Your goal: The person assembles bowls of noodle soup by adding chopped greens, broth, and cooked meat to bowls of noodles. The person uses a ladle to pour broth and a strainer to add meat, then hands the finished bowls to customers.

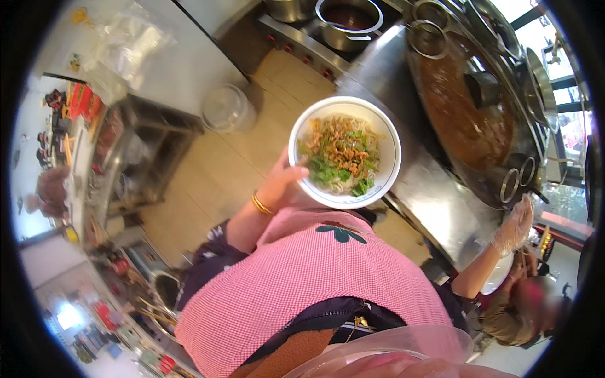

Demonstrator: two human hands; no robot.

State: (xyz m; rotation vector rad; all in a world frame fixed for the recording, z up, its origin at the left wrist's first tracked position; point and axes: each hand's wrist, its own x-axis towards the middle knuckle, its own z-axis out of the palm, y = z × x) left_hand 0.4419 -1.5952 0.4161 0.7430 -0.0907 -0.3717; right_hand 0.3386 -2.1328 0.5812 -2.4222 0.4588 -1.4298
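Note:
My left hand grips a white bowl with a dark line round its rim, the thumb over its edge. In the bowl lie pale noodles topped with browned minced meat and chopped green herbs. Out to the right, my right hand wears a clear plastic glove. Its fingers point toward a black handle and two metal rings at the edge of a large vat of brown broth. The gloved fingers look drawn together; what lies between them is too small to make out.
A steel counter runs along the vat. Behind is a stove bearing a pot of dark liquid. A lidded white bucket stands on the tiled floor near a steel table. Another person is at lower right.

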